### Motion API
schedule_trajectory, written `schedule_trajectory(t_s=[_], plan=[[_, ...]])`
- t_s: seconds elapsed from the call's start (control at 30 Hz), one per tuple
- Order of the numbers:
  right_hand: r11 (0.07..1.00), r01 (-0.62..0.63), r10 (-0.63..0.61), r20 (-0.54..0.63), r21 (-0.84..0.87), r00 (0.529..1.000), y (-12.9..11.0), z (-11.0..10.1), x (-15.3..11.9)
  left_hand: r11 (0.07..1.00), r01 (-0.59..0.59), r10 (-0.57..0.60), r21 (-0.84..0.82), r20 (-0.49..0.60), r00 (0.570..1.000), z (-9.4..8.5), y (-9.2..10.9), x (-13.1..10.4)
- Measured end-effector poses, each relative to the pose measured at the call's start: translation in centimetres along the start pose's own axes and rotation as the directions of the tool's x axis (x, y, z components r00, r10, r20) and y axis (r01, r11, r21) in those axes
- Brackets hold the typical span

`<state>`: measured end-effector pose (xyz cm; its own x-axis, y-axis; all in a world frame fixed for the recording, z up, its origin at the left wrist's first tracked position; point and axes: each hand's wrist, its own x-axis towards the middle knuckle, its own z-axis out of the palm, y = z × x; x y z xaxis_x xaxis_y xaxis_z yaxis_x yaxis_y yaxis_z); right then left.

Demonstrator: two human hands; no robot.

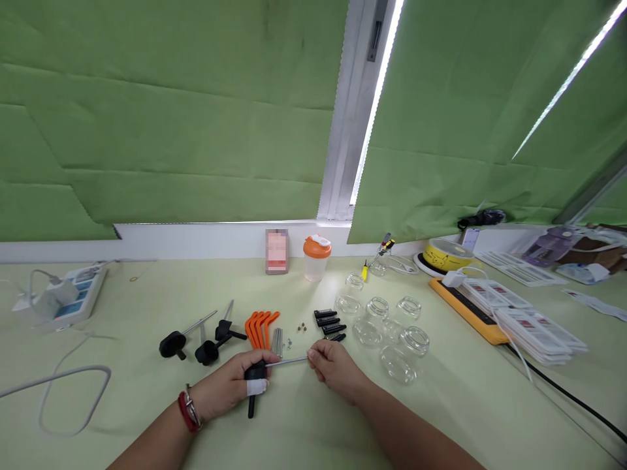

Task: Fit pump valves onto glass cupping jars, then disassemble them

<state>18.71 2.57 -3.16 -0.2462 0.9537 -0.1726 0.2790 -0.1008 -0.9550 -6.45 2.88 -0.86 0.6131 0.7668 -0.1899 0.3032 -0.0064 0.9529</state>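
And now, at bottom centre of the frame, gripping the black piece [255,371] in the left hand [230,385], clamped around it just under a white wrap [257,387] on the thumb. Pinching the far end of the thin metal rod [289,361] between thumb and fingers of the right hand [337,369], closed on the tip. Holding the rod nearly level, running from the black piece across to the right fingertips. Wearing a red bracelet [186,410] at the left wrist.

Over to the left of centre, lying loose on the pale green table [142,391]: three more black pieces [206,352], rods angled upward in the frame. Just above the left hand, fanned side by side, orange handles [259,328], then a bunch of metal pins [277,343] and silvery bits [289,343]. Slightly higher and right, scattered near the middle, brass-coloured bits [302,327]. Just above the right hand, stacked in a slanting column, black ribbed pieces [330,324]. Right of those, grouped close, clear glass jars [367,329].

Further back at centre, standing upright, an orange-lidded cup [316,260]. To the right of the frame, lying at a slant, an orange power strip [470,310], beside stacked white trays [529,326].
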Motion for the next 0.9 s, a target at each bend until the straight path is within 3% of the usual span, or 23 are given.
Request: schedule_trajectory(t_s=[0.4,0.9], plan=[[0.989,-0.048,0.044,0.031,0.143,0.999,-0.39,-0.37,-0.35,1.000,0.001,-0.001,0.003,-0.004,1.000,-0.09,-0.14,-0.05],[0.998,-0.046,0.044,0.049,0.043,0.998,-0.46,-0.08,-0.24,1.000,-0.005,0.005,0.020,-0.006,1.000,-0.11,-0.35,-0.15]])
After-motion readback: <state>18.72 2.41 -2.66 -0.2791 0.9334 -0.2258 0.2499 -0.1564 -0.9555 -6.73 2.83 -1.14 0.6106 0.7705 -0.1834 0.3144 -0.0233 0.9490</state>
